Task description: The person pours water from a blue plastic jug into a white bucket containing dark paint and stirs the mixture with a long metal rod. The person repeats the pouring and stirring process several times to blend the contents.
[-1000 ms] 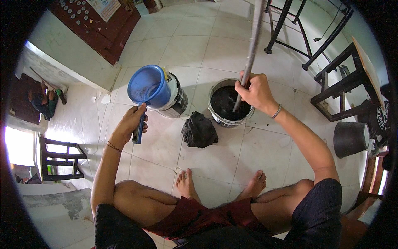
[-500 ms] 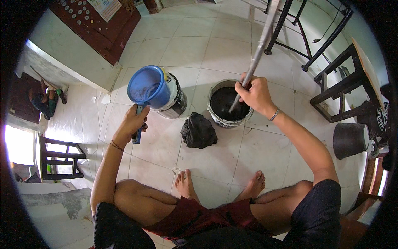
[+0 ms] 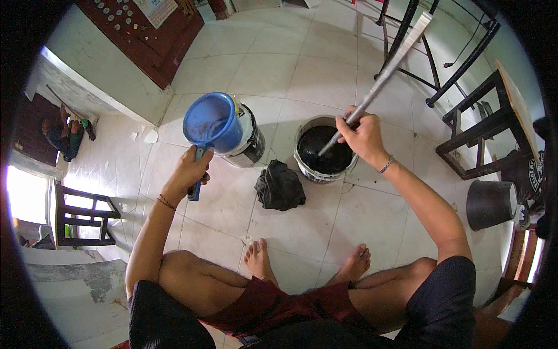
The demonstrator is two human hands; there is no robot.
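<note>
My left hand is wrapped round the handle of a blue water dipper. The dipper is tilted so that its mouth shows, beside a white and black bucket. My right hand grips a long silver metal pipe, held at a slant. Its lower end dips into a dark, wet-looking mass inside an open bucket. Between the two buckets, a little nearer to me, lies a crumpled black plastic bag.
Black metal legs and a black-framed stool stand to the right, with a dark grey bucket nearer. A black chair is at the left. Another person sits at the far left. My bare feet rest on the tiled floor.
The pipe's upper end has swung right and toward me, while its lower end stays in the dark mass. My left hand holds the dipper almost as before.
</note>
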